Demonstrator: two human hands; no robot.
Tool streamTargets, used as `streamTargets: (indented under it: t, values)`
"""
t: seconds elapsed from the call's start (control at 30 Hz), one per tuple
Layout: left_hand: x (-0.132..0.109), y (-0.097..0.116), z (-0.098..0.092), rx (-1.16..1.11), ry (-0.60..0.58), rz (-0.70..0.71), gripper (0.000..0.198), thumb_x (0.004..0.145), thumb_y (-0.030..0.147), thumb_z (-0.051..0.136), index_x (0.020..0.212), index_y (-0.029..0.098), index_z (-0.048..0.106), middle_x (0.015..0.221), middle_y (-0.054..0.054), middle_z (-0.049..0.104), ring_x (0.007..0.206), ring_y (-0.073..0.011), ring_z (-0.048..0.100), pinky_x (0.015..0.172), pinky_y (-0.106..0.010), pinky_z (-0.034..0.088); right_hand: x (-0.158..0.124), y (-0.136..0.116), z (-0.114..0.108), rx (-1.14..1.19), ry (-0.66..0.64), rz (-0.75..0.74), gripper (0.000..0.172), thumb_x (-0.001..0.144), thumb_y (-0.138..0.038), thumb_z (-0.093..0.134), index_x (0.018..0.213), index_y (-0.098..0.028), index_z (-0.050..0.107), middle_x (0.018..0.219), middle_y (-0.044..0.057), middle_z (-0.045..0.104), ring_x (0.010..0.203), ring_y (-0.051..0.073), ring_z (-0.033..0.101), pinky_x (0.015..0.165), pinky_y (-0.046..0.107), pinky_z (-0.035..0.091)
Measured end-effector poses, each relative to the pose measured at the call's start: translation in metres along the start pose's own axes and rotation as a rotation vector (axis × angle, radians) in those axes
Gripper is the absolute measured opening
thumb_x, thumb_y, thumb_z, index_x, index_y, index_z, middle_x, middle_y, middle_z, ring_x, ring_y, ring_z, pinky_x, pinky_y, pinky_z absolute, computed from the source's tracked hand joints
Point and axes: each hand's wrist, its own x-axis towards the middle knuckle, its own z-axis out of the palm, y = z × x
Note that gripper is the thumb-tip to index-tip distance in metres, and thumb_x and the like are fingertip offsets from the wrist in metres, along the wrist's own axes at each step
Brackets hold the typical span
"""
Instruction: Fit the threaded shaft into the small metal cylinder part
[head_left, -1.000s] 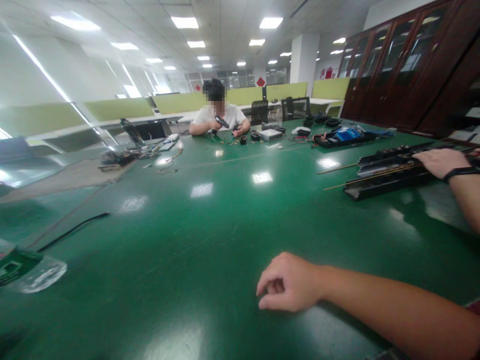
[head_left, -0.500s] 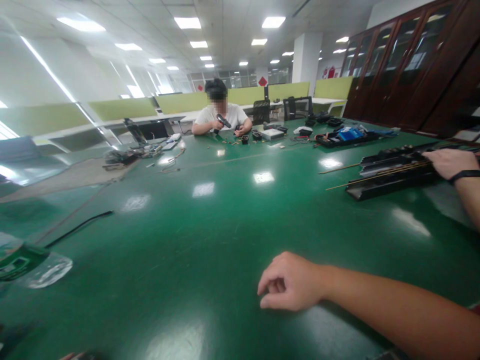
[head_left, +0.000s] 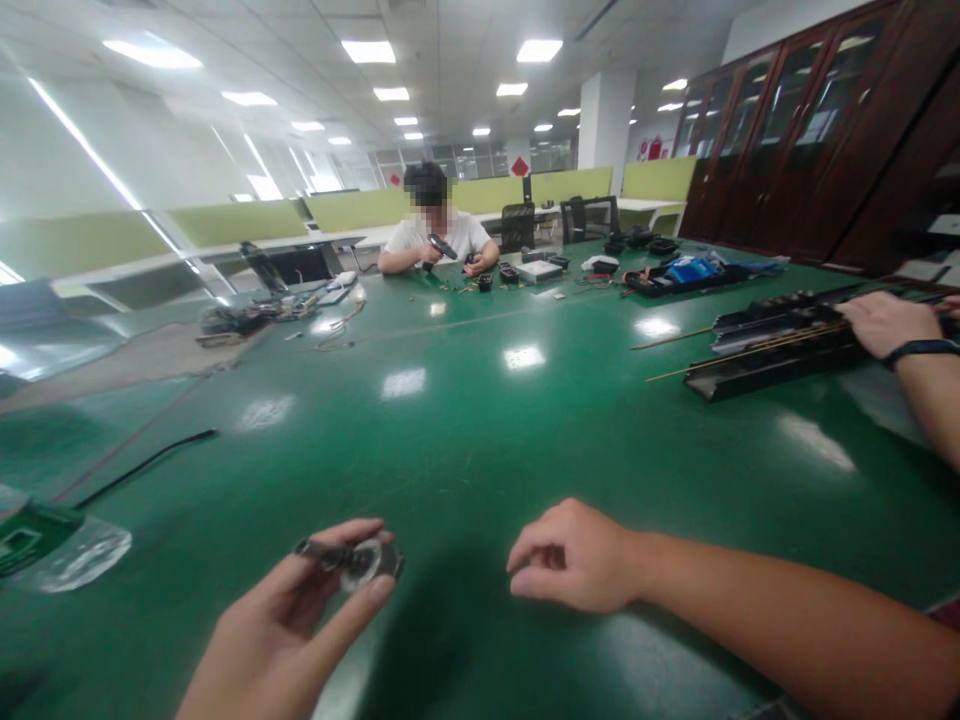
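Note:
My left hand (head_left: 259,635) is closed on a small round metal part with a dark shaft (head_left: 364,565), held between the thumb and fingers above the table. The shaft points left; the part's exact kind is not clear. Across from it, my right hand (head_left: 574,555) rests on the green table (head_left: 450,460). Its fingers are loosely curled, with a gap to the thumb and nothing visible in between.
A clear bottle with a green label (head_left: 71,550) lies at the left beside a black cable (head_left: 146,468). At the right, another person's hand (head_left: 892,322) touches black metal channels (head_left: 772,360) with thin rods. A person (head_left: 435,235) across the table holds a power tool (head_left: 442,247).
My left hand has come up from the bottom edge into view with the metal part. My right hand stays in nearly the same place on the table.

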Motion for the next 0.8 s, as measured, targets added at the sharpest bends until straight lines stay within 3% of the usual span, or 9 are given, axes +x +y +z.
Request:
streamTargets:
  t: [0.07, 0.17, 0.27, 0.33, 0.43, 0.63, 0.8]
  values:
    - [0.018, 0.018, 0.018, -0.073, -0.105, -0.031, 0.047, 0.077, 0.053, 0.074, 0.11, 0.021, 0.069, 0.103, -0.007, 0.076, 0.091, -0.0243, 0.074, 0.086, -0.034, 0.063, 0.001, -0.003, -0.002, 0.043, 0.085, 0.066, 0.029, 0.089, -0.042, 0.066, 0.098, -0.016, 0.074, 0.068, 0.001, 0.068, 0.056, 0.011, 0.06, 0.056, 0.021, 0.044]
    - [0.042, 0.034, 0.044, -0.066, -0.203, 0.058, 0.036, 0.081, 0.046, 0.072, 0.105, 0.019, 0.07, 0.101, -0.007, 0.075, 0.09, -0.0227, 0.073, 0.089, -0.037, 0.061, 0.004, -0.003, -0.005, 0.084, 0.228, 0.134, 0.02, 0.089, -0.034, 0.066, 0.097, -0.017, 0.069, 0.073, 0.0, 0.068, 0.061, 0.012, 0.06, 0.059, 0.022, 0.046]
    - [0.056, 0.036, 0.065, 0.031, -0.259, 0.228, 0.023, 0.084, 0.034, 0.07, 0.102, 0.02, 0.071, 0.1, -0.005, 0.073, 0.091, -0.0199, 0.069, 0.087, -0.035, 0.058, 0.007, 0.0, -0.006, 0.118, 0.343, 0.149, 0.015, 0.086, -0.024, 0.066, 0.098, -0.018, 0.06, 0.078, 0.0, 0.065, 0.065, 0.011, 0.059, 0.061, 0.022, 0.047]
    - [0.06, 0.032, 0.075, 0.077, -0.283, 0.303, 0.019, 0.085, 0.028, 0.068, 0.103, 0.022, 0.07, 0.1, -0.004, 0.071, 0.092, -0.0187, 0.067, 0.085, -0.034, 0.057, 0.007, 0.003, -0.006, 0.124, 0.38, 0.159, 0.025, 0.083, -0.018, 0.066, 0.105, -0.019, 0.054, 0.087, 0.0, 0.065, 0.067, 0.011, 0.059, 0.061, 0.022, 0.046]
    - [0.059, 0.019, 0.085, 0.103, -0.295, 0.339, 0.021, 0.088, 0.026, 0.064, 0.107, 0.022, 0.069, 0.101, -0.005, 0.069, 0.093, -0.0189, 0.066, 0.084, -0.034, 0.056, 0.008, 0.007, -0.005, 0.089, 0.379, 0.168, 0.039, 0.08, -0.014, 0.067, 0.114, -0.021, 0.049, 0.097, 0.001, 0.064, 0.069, 0.01, 0.06, 0.061, 0.022, 0.045]
    - [0.044, -0.009, 0.095, 0.147, -0.266, 0.365, 0.037, 0.086, 0.029, 0.068, 0.122, 0.024, 0.062, 0.111, -0.006, 0.068, 0.101, -0.0213, 0.066, 0.089, -0.036, 0.055, 0.009, 0.01, -0.005, -0.06, 0.348, 0.115, 0.041, 0.075, -0.011, 0.071, 0.111, -0.023, 0.055, 0.092, -0.001, 0.063, 0.077, 0.014, 0.059, 0.071, 0.027, 0.046]
    - [0.041, -0.006, 0.096, 0.092, -0.212, 0.374, 0.038, 0.082, 0.021, 0.072, 0.117, 0.027, 0.059, 0.107, 0.0, 0.068, 0.095, -0.0167, 0.066, 0.085, -0.028, 0.054, 0.006, 0.006, -0.006, -0.11, 0.312, 0.068, 0.045, 0.074, -0.009, 0.072, 0.114, -0.023, 0.058, 0.095, -0.001, 0.063, 0.081, 0.015, 0.058, 0.074, 0.027, 0.046]
